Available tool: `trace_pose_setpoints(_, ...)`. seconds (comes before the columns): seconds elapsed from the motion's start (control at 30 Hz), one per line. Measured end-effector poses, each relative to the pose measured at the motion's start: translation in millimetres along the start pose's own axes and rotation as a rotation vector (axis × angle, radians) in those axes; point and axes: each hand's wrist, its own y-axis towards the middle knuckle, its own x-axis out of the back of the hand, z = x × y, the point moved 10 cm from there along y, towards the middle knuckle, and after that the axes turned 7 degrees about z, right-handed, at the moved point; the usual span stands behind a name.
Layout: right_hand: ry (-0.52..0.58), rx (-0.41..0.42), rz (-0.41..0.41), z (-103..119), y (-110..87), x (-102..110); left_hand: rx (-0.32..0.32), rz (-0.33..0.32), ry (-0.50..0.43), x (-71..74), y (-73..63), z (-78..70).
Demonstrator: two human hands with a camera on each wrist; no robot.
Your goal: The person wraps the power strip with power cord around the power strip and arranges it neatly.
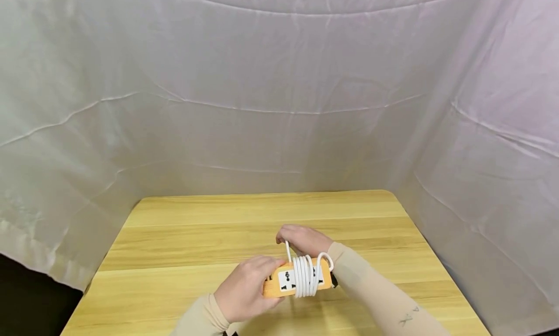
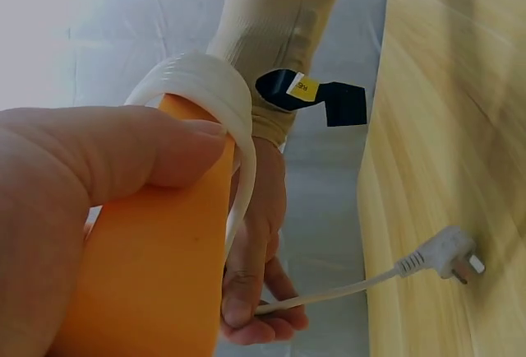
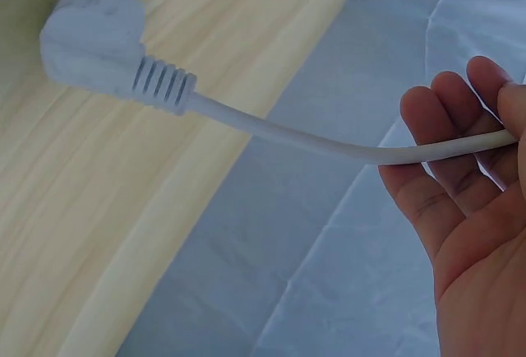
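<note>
An orange power strip (image 1: 272, 289) with white socket faces is held over the table, and its white cord (image 1: 304, 277) is wound several times around the body. My left hand (image 1: 246, 288) grips the strip's left end; in the left wrist view the thumb (image 2: 177, 147) lies along the orange casing (image 2: 156, 266). Beyond the strip, my right hand (image 1: 305, 240) pinches the loose end of the cord (image 3: 362, 153) between thumb and fingers. From that grip a short length runs out to the white plug (image 3: 94, 44), whose pins also show in the left wrist view.
The wood-grain table (image 1: 196, 239) lies under both hands. Pale grey cloth (image 1: 279, 132) hangs behind it and along both sides. A black strap piece (image 2: 312, 98) with a yellow label is on the right wrist.
</note>
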Motion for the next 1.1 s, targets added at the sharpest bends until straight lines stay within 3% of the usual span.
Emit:
trace_pose_setpoints(0.03,-0.070,0.074,-0.025,7,-1.8,2,0.005,0.006,0.000,-0.9,-0.5,0.3)
trace_pose_setpoints(0.2,-0.138,0.133,-0.064,12,-5.3,4,0.025,0.037,0.000,-5.7,-4.0,2.5)
trace_pose_setpoints(0.5,-0.278,0.149,-0.090,18,-7.7,6,0.033,0.082,0.013,-16.5,-10.3,0.6)
trace_pose_setpoints(0.73,-0.308,0.171,-0.095,22,-8.9,10,0.054,0.165,0.009,-30.4,-14.0,1.4)
trace_pose_setpoints(1.1,-0.321,0.178,-0.067,27,-7.8,11,0.160,0.270,0.048,-50.2,-21.9,16.1)
